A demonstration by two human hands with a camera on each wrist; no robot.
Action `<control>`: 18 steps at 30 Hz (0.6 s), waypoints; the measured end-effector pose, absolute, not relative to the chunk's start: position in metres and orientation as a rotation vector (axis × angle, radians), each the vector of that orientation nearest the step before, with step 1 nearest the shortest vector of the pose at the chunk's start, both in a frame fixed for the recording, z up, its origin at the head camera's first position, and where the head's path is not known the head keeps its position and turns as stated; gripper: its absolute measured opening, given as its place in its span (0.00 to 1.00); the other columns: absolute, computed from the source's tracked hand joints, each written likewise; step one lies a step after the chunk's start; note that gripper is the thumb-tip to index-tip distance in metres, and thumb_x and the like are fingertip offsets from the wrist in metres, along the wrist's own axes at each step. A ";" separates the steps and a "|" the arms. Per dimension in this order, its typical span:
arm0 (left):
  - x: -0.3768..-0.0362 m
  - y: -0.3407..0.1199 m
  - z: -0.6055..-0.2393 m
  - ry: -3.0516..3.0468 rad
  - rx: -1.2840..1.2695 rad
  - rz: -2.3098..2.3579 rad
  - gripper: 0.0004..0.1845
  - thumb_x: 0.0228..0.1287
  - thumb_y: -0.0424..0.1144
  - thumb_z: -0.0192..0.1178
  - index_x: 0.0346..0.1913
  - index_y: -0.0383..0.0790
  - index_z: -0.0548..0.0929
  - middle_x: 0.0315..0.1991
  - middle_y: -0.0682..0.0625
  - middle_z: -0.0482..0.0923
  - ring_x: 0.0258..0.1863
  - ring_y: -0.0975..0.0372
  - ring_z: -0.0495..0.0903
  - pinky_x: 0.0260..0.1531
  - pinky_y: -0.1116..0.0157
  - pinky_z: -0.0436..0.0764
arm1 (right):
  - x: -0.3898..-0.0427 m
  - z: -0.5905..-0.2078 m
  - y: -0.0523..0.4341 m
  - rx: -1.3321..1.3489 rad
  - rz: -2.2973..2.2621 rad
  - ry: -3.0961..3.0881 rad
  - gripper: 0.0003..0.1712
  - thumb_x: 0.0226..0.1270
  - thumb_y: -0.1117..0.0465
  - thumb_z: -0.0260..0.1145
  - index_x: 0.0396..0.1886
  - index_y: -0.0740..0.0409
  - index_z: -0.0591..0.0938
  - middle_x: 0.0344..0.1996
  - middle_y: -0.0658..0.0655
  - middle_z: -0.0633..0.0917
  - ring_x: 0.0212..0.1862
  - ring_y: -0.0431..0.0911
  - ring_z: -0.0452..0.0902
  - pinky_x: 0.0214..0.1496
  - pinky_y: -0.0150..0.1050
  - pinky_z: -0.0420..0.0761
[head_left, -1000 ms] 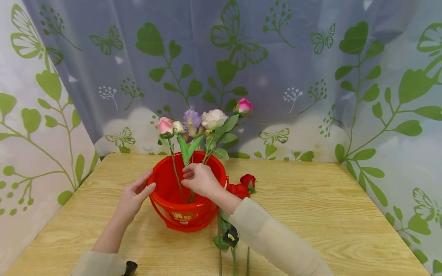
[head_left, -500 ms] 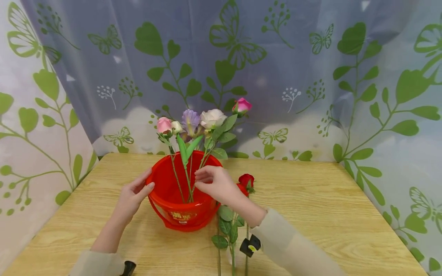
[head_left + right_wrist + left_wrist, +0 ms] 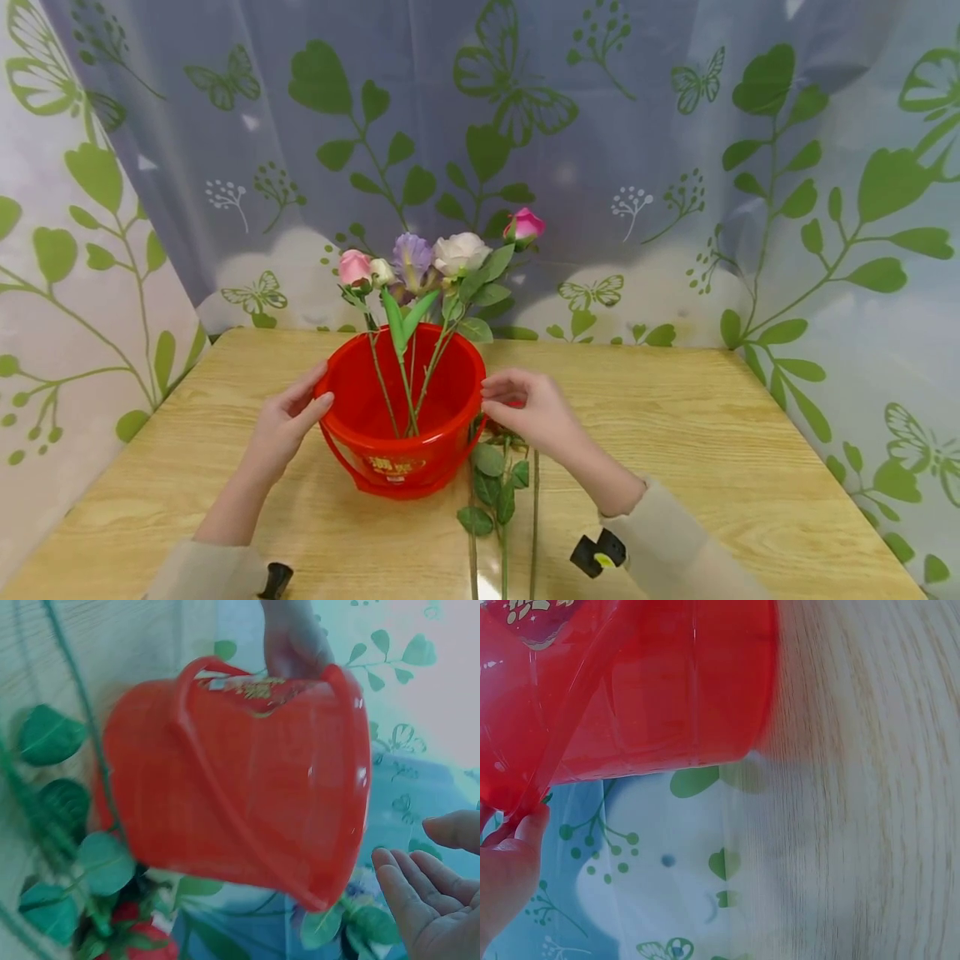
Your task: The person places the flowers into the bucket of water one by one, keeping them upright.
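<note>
A red plastic bucket (image 3: pixel 397 467) stands on the wooden table (image 3: pixel 675 433). Several artificial flowers stand in it: a pink one (image 3: pixel 354 267), a purple one (image 3: pixel 411 252), a white one (image 3: pixel 459 252) and a pink bud (image 3: pixel 524 225). My left hand (image 3: pixel 288 421) rests with straight fingers against the bucket's left rim, also seen as the left hand (image 3: pixel 510 877) touching the bucket (image 3: pixel 660 690). My right hand (image 3: pixel 525 408) hovers just right of the bucket, fingers relaxed and holding nothing, over red roses (image 3: pixel 142 937) whose leafy stems (image 3: pixel 502 500) lie on the table.
A curtain (image 3: pixel 675 167) printed with green leaves and butterflies hangs close behind and beside the table. The right half of the table is bare wood. Black wrist-camera mounts (image 3: pixel 596 554) show at both sleeves.
My right hand has let go of the stems in the bucket and moved right, out over the red roses on the table. The left hand stays at the rim.
</note>
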State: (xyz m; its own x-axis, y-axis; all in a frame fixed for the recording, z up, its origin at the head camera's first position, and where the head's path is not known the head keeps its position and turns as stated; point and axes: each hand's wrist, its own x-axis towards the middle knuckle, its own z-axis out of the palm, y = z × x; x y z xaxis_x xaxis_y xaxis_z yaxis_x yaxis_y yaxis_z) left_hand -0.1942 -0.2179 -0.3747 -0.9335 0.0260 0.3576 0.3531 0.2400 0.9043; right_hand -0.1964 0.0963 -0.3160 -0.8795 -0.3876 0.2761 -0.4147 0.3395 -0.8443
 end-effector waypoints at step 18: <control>-0.195 -0.218 -0.375 -2.235 -0.383 -1.757 0.26 0.62 0.32 0.53 0.62 0.27 0.61 0.61 0.34 0.58 0.55 0.70 0.63 0.45 0.79 0.68 | -0.195 -0.354 0.139 0.467 1.704 -2.641 0.11 0.55 0.70 0.63 0.39 0.68 0.79 0.35 0.58 0.82 0.37 0.49 0.77 0.39 0.38 0.78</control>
